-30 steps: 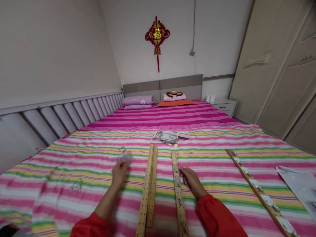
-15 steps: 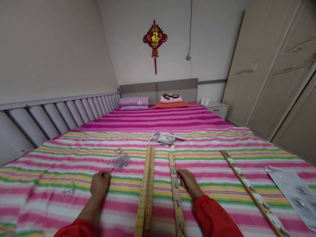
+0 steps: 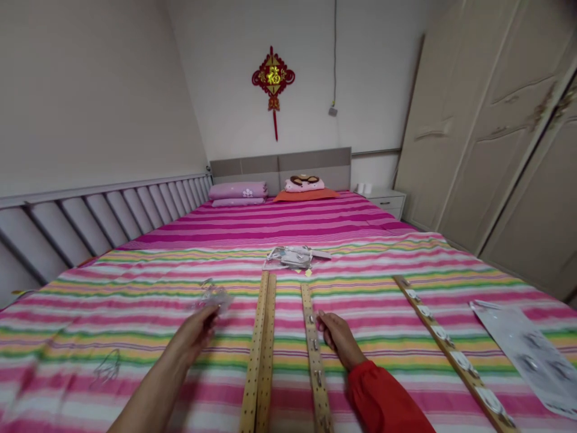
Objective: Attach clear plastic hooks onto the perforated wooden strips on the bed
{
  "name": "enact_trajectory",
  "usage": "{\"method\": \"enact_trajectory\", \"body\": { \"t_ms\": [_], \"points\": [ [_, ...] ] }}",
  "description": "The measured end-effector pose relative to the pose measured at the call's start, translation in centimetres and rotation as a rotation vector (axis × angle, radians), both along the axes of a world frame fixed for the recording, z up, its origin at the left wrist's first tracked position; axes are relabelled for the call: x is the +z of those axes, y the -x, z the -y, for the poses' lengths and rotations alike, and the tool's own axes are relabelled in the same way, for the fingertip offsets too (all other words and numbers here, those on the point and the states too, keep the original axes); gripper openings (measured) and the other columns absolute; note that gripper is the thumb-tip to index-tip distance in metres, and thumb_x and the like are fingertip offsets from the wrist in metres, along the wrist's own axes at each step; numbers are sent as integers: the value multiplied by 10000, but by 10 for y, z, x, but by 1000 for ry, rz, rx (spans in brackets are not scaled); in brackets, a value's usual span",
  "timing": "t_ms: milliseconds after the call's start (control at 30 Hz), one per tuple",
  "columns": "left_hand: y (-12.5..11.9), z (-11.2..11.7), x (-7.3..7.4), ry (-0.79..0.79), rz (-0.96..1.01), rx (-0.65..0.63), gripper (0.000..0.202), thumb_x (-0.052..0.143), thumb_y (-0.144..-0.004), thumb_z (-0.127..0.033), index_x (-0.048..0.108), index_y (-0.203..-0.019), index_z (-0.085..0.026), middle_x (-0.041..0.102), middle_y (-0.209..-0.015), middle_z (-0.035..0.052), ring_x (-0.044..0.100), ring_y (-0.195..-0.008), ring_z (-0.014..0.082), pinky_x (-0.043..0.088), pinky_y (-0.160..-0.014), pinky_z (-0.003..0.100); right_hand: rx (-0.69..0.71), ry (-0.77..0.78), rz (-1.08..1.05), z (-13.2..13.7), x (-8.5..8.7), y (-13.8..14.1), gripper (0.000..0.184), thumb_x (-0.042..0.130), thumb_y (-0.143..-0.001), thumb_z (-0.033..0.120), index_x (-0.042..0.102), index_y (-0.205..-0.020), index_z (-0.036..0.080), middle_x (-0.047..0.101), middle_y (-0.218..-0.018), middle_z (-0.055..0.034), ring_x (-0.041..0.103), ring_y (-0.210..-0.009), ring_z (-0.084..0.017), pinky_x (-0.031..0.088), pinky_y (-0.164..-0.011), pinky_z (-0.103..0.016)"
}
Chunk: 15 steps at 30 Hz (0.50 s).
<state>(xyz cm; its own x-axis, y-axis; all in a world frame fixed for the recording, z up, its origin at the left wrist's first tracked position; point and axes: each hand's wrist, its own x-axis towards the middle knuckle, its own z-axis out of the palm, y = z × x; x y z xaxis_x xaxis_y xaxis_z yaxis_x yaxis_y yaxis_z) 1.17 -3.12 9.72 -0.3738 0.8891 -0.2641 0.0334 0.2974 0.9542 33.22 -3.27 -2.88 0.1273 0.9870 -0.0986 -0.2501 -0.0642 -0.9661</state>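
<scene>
My left hand (image 3: 198, 331) is stretched out to the left, fingers curled at the near edge of a small clear plastic bag (image 3: 219, 297); some blur lies over both. My right hand (image 3: 340, 338) is closed, its thumb and fingertips at the right edge of a narrow perforated wooden strip (image 3: 316, 355). Whatever sits in that pinch is hidden. Small metal clips (image 3: 314, 344) are spaced along this strip. Just left of it, two more perforated wooden strips (image 3: 258, 361) lie side by side on the striped bedspread (image 3: 202, 397).
Far right lies a wooden strip (image 3: 433, 328) carrying several white and metal pieces, beside a clear bag (image 3: 518, 355) of metal parts. Another plastic packet (image 3: 291, 257) rests beyond the middle strips. A loose thin clear piece (image 3: 108, 367) lies at left. Folded bedding (image 3: 238, 191) is by the headboard.
My left hand has reached forward and right to the plastic bag. My right hand keeps its place beside the clip strip. The whole view has shifted slightly.
</scene>
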Motion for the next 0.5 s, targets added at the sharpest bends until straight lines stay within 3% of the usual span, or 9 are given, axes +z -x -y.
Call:
{"method": "enact_trajectory", "body": {
  "t_ms": [67,233,400,500],
  "points": [
    [-30,-3,0,-59,-115,-172,243,641,-563,-419,548,-569,-195,540,-535,-21,495,-517,124,333,-479,223,-12,-14,-20,0,0,0,441,622,-695,595,510,-541,198,349,-286,103,240,-268,-49,105,-320,-202],
    [-100,-8,6,-392,-692,-536,219,607,-644,-355,503,-526,-202,547,-579,-10,512,-605,152,364,-588,251,-37,-47,-105,1,4,-1,420,673,-658,568,539,-568,180,468,-409,78,265,-281,-30,110,-330,-207],
    [-155,-10,20,-441,-1002,-870,87,601,-688,-224,550,-623,-196,619,-742,30,563,-737,186,359,-648,259,-57,-69,-236,3,8,-7,375,762,-582,493,643,-716,164,563,-588,45,303,-341,-24,161,-360,-207],
    [-176,-12,25,-433,-1152,-987,60,598,-661,-143,581,-636,-195,648,-788,52,593,-806,217,373,-707,282,-78,-75,-298,4,7,-10,393,783,-566,465,679,-808,173,577,-626,34,334,-380,-35,214,-384,-208]
  ]
}}
